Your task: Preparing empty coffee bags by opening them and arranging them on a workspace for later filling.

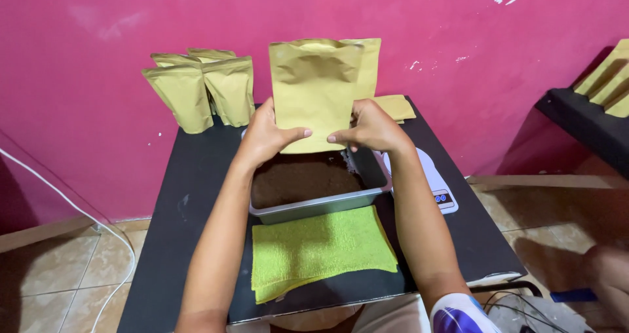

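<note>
From the head camera, a tan paper pouch (314, 91) stands upright above the far edge of a grey tray (327, 205), its long axis vertical, its open top pointing up toward the pink wall (98, 32) and its flat face turned to the viewer. The left hand (265, 135) grips the pouch's lower left edge, closed around it with the thumb laid across the front; the right hand (370, 129) grips the lower right edge the same way, thumb pressed on the front and fingers curled behind. The tray beneath holds dark brown powder (298, 179) and sits in the middle of the black table (190, 195). Just near of the tray lies a folded green cloth (318, 248), touching its near wall. To the right, partly hidden by the right forearm, is a white scale (436, 182). At the far left of the table stands a cluster of filled tan pouches (203, 91), upright against the wall, and a flat pouch (396, 107) lies at the far right, behind the right hand. A white cable (78, 212) runs down to the tiled floor (59, 267) on the left. At the right a dark shelf (583, 127) carries more tan pouches (609, 77).
</note>
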